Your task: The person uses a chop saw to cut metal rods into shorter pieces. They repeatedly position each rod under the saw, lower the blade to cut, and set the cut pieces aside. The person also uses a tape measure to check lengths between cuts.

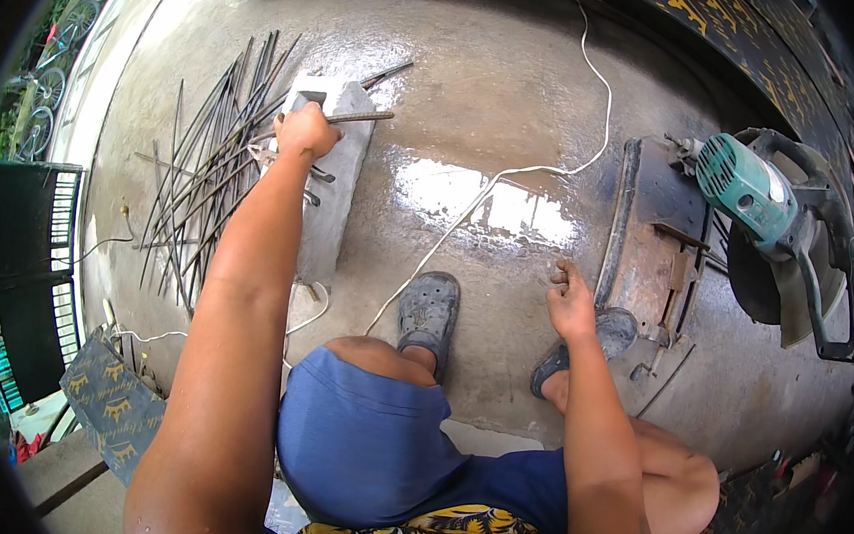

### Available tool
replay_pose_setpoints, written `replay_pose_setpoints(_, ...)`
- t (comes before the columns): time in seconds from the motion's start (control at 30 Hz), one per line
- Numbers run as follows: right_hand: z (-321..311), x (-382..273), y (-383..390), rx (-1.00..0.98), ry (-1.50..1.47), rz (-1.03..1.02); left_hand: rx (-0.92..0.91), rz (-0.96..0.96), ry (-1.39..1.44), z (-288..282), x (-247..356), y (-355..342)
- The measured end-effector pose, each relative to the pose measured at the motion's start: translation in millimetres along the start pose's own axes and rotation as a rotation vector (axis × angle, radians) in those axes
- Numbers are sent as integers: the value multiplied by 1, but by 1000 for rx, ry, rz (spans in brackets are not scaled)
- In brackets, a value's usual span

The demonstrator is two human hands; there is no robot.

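My left hand (306,129) reaches far forward and closes on a thin dark metal rod (361,117) lying across a grey concrete block (338,185). A heap of similar thin metal rods (204,164) fans out on the floor just left of the block. Hanging loosely over the floor beside my right foot, my right hand (571,300) has curled fingers and holds nothing. It is close to the rusty base (654,250) of a chop saw with a teal motor (749,192).
A white cable (515,169) snakes across the wet concrete floor (492,81) between my feet in grey clogs (428,312). A black metal gate panel (20,275) stands at the left, bicycles beyond it. Patterned dark sheets lie at the lower left and upper right.
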State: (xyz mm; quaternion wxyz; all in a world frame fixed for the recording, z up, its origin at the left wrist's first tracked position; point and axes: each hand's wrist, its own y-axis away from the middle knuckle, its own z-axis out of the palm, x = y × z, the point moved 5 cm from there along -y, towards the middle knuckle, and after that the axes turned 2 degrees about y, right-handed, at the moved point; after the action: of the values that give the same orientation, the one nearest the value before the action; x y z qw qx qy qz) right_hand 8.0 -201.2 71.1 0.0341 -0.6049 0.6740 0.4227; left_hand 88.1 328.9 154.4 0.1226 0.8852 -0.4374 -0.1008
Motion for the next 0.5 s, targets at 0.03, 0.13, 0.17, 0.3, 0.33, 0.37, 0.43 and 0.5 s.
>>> replay_pose_setpoints(0.03, 0, 0, 0, -7, -4, 9, 0, -2, -6, 0, 0, -1)
replay_pose_setpoints(0.13, 0, -1, 0, -20, 19, 21, 15, 1, -17, 0, 0, -1)
replay_pose_setpoints(0.17, 0, -1, 0, -26, 23, 18, 18, 0, -20, 0, 0, -1)
replay_pose_setpoints(0.3, -1, -3, 0, -30, 47, 34, 23, 11, -13, 1, -1, -1)
replay_pose_setpoints(0.33, -1, -2, -1, -34, 46, 42, 26, 17, -15, 3, -1, -1)
replay_pose_setpoints(0.37, 0, -2, -2, -36, 59, 36, 28, 24, -16, 5, -1, -2)
replay_pose_setpoints(0.43, 2, 0, -3, -58, 69, 50, 27, 27, -20, 9, -2, -5)
replay_pose_setpoints(0.5, 6, 3, -2, -79, 74, 28, 28, 25, -19, 12, -3, -9)
